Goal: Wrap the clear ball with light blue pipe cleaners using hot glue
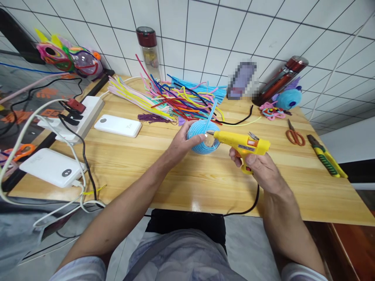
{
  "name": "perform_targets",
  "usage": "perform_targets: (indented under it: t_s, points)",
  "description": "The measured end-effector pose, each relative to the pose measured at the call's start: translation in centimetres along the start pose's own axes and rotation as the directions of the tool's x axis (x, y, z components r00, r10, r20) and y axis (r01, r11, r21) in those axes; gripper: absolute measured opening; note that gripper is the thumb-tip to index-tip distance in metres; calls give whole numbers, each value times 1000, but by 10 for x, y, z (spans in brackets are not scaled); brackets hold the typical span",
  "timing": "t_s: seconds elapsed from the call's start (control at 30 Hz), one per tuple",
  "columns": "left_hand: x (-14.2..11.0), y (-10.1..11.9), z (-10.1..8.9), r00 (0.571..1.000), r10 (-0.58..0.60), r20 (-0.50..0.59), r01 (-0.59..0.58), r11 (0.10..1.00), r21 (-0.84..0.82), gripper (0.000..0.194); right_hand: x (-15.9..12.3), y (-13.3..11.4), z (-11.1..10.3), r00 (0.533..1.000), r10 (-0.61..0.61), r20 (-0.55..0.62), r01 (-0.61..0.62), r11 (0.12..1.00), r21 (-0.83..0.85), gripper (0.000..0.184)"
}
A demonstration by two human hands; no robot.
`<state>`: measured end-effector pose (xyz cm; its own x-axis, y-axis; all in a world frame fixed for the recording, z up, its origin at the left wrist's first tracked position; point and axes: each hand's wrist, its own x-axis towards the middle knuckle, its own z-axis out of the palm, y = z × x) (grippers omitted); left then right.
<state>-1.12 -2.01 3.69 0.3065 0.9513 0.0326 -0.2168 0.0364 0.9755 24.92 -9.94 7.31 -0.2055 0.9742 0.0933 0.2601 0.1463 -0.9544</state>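
Observation:
My left hand (pixel 187 136) grips a round ball wound with light blue pipe cleaner (pixel 200 147), its thumb lying across the front. A loose blue end sticks up from the ball, and a small part of the surface near the thumb is uncovered and looks clear. In my right hand (pixel 263 166) is a yellow hot glue gun (pixel 241 144), with my fingers wrapped round its handle. The metal nozzle points left at the uncovered patch, close to my left thumb; whether it touches cannot be made out. A black cord runs down from the gun.
Behind the ball lies a pile of colourful pipe cleaners (pixel 181 95). Scissors (pixel 295 134) and pliers (pixel 325 156) lie at right. White power banks (pixel 118 125), a power strip (pixel 84 117) and tangled cables occupy the left. Two bottles (pixel 281 80) (pixel 149 50) and a finished blue figure (pixel 288 99) stand behind.

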Motion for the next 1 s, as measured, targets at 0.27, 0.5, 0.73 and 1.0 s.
perform_targets:
  t_s: [0.27,0.5,0.73,1.0]
  points:
    - [3,-6,-3,999,-19,36,22,997,-76,70,-4,-8,2,993,-111,-40,110,994,-9,54]
    - [3,-4,0,995,-99,8,99,992,-77,66,-14,3,0,923,-318,-217,215,894,-393,34]
    - [13,-7,-8,913,-79,-401,7,984,-177,65,-29,39,-3,916,-402,-2,217,499,-839,65]
    - [0,0,2,988,-28,-150,33,999,32,70,-30,69,-13,992,-89,85,109,313,-944,48]
